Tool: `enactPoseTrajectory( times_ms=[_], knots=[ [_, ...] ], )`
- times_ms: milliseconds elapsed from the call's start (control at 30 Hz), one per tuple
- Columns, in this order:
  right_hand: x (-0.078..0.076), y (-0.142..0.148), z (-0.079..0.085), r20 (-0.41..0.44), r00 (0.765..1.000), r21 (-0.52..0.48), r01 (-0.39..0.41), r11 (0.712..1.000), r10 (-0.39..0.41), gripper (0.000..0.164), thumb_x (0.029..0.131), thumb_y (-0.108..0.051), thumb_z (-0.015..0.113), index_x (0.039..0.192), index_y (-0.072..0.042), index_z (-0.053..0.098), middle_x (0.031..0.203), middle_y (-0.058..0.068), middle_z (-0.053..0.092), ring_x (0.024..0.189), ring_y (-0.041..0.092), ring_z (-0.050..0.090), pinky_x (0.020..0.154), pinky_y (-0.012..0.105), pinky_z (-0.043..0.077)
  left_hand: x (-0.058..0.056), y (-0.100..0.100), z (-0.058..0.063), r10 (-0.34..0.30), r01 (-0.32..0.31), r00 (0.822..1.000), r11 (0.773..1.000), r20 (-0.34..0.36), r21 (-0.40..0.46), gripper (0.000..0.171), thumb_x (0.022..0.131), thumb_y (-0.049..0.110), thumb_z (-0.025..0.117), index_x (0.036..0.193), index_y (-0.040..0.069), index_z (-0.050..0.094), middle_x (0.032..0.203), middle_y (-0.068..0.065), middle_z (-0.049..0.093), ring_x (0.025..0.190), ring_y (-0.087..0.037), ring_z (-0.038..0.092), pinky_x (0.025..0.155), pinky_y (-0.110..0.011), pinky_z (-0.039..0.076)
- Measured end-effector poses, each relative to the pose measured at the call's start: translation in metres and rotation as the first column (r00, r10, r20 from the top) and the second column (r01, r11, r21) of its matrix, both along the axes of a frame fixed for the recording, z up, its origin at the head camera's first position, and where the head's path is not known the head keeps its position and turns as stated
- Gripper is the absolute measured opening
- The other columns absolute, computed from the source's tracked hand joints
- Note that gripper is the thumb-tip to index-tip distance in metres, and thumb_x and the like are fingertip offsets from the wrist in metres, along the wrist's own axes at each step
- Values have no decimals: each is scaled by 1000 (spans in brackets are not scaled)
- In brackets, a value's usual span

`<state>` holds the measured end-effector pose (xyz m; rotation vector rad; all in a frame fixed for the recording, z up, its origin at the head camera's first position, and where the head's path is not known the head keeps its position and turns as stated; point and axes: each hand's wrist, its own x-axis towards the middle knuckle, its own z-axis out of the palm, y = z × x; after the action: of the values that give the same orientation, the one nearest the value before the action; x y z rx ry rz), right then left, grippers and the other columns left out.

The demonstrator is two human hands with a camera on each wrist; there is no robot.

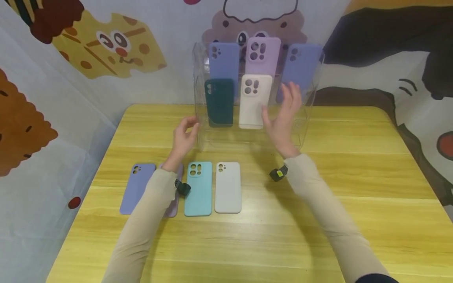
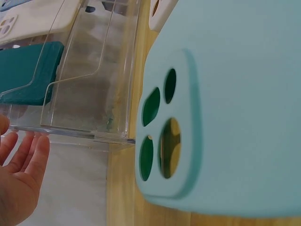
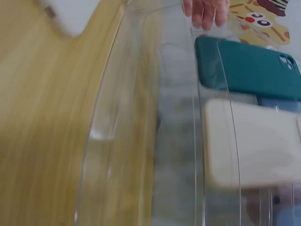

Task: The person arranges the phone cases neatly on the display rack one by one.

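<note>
A clear plastic display rack (image 1: 247, 138) holds phone cases in two tiers. The lower tier has a dark green case (image 1: 220, 104) and a cream case (image 1: 255, 108); a lilac case (image 1: 263, 65) and two blue-violet cases (image 1: 224, 61) (image 1: 306, 59) lean above. My left hand (image 1: 184, 137) is at the rack's left side, fingertips at its edge, fingers loosely bent. My right hand (image 1: 284, 122) is spread just right of the cream case, thumb near that case's edge; whether it touches is unclear. The right wrist view shows the left hand (image 3: 207, 12) but not the right.
On the table (image 1: 336, 220), before the rack, lie a blue-violet case (image 1: 136, 190), a purple case (image 1: 172, 206) partly behind the left forearm, a light turquoise case (image 1: 198, 194) and a white case (image 1: 228, 192). Behind hangs a cartoon-print cloth (image 1: 177, 23).
</note>
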<state>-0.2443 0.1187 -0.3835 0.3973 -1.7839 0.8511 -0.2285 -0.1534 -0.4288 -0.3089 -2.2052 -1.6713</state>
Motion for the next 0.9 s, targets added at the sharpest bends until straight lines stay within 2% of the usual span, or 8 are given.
enactPoseTrajectory(
  times_ms=[133,300,500,633,733,900],
  knots=[
    [5,20,-5,12,1000,-22,6,1000,-6,55,78,-8,68,124,7,43,134,24,38,131,36,27,116,44,13,0,0,-2,12,-12,1000,1000,0,-2,23,91,-2,55,112,-13,54,110,-29,59,103,-36,57,85,-41,54],
    [10,43,-15,24,1000,-57,-9,998,11,53,78,-4,67,123,10,42,132,24,38,130,37,28,116,42,13,0,0,-2,14,-14,1000,1000,-14,-8,22,91,-2,56,111,-12,55,109,-27,60,101,-35,58,83,-41,55],
    [21,69,-27,152,988,-67,7,998,3,56,82,-2,62,130,11,36,136,23,35,133,27,27,116,38,15,0,0,0,1,-1,1000,1000,4,-1,24,91,-2,55,112,-14,54,111,-30,58,103,-37,57,86,-43,54],
    [28,82,-34,231,972,-80,-17,997,35,56,84,2,59,133,10,34,133,25,39,127,29,35,112,38,27,10,4,16,-8,8,1000,1000,-2,-9,23,91,-5,53,111,-17,52,110,-33,57,103,-41,56,85,-44,54],
    [31,88,-40,258,964,-93,-37,995,60,55,83,8,57,134,10,35,126,28,43,119,34,41,105,40,37,18,7,26,-9,9,1000,1000,-8,-19,23,90,-7,53,110,-19,51,109,-35,56,101,-42,56,85,-45,54],
    [37,93,-46,274,960,-88,-28,996,51,54,80,15,55,131,12,39,111,32,51,105,39,50,95,42,46,20,7,29,-5,6,1000,1000,25,-21,24,90,-7,53,111,-19,51,110,-33,56,102,-41,56,85,-39,54]
  ],
)
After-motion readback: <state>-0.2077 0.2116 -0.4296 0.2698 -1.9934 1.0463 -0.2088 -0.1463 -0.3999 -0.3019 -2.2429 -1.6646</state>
